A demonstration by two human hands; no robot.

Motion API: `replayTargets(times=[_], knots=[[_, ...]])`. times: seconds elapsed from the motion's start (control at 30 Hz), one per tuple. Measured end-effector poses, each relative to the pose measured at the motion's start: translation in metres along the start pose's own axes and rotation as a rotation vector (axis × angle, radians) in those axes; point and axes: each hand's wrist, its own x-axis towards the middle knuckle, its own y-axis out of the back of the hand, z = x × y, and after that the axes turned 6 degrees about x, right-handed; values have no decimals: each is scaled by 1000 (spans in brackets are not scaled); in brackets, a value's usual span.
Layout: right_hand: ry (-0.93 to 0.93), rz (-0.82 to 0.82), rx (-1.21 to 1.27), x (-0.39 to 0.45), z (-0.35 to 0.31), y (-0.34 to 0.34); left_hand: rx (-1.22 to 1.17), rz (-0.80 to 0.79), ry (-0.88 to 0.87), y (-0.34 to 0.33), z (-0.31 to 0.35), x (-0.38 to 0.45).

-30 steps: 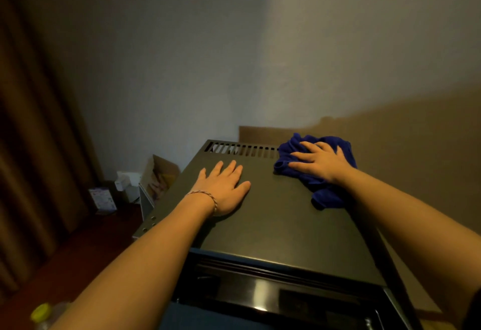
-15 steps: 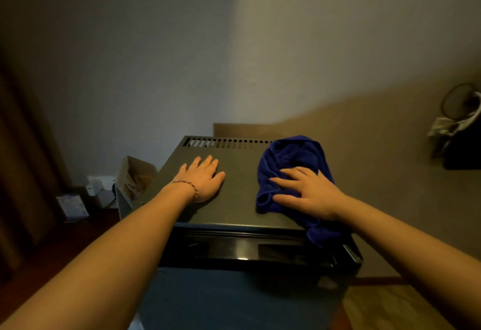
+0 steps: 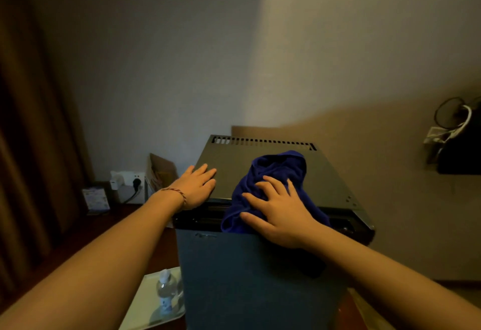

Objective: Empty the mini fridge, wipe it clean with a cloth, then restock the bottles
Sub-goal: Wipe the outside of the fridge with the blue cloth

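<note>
Currently, wiping is in progress: right hand presses cloth flat-fingered at the fridge top's front edge; left hand rests flat beside it. Bottle (on tray) awaits restocking.

No text can be read anywhere; a faint mark on the fridge door is too dim to make out. The print on the bottle label and small box is blurred.

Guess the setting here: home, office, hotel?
Probably a hotel room, though a bedroom at home is possible. Cues: a mini fridge against the wall, heavy brown curtains at left, and a bottled water on a white tray on the floor.
</note>
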Motion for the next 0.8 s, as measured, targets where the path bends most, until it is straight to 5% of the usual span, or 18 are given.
replayTargets(times=[0.4, 0.67, 0.8], knots=[[-9, -33, -40, 78, -84, -20, -643, 106, 207, -17, -30, -44], [-43, 64, 59, 43, -44, -12, -353, 97, 109, -5, 0, -44], [-175, 71, 96, 18, 11, 0, -26, 30, 110, -9, 9, -32]])
